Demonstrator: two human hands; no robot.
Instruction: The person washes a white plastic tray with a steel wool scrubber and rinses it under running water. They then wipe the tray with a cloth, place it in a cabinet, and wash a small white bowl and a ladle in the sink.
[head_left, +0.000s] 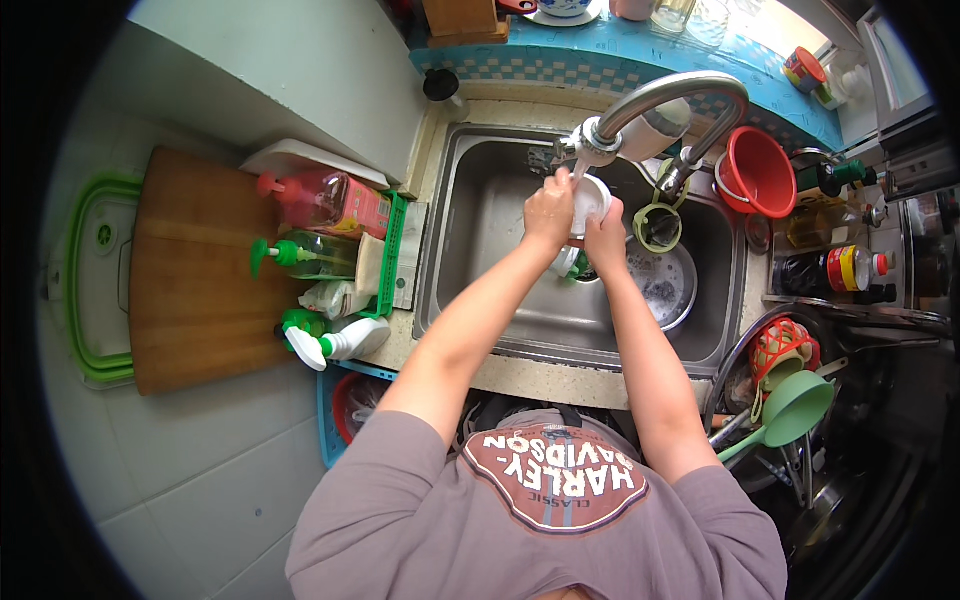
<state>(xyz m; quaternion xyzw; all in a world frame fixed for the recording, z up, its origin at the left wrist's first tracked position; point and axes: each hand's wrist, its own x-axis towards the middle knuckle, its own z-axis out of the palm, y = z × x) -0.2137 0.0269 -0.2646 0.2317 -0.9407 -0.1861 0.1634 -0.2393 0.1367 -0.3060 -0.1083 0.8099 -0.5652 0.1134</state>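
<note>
A small white bowl (592, 201) is tilted beneath the filter head (598, 146) of the curved metal faucet (739, 94), and water runs onto it. My left hand (550, 212) presses the bowl's left side with wet fingers. On the lower right rim, my right hand (606, 238) grips the same bowl. Both hands are over the stainless steel sink (510, 300). Partly hidden below them lies a white and green item (571, 264) that I cannot identify. To the right of my right hand, a round metal basin (664, 281) holds sudsy water.
A pale green sink strainer (658, 227) hangs at the sink's right. A red bucket (757, 172) and sauce bottles (832, 268) stand farther right. Leftward, a green basket (394, 255) holds pump bottles (322, 255) beside a wooden cutting board (202, 270). A spray bottle (356, 339) lies near the counter edge.
</note>
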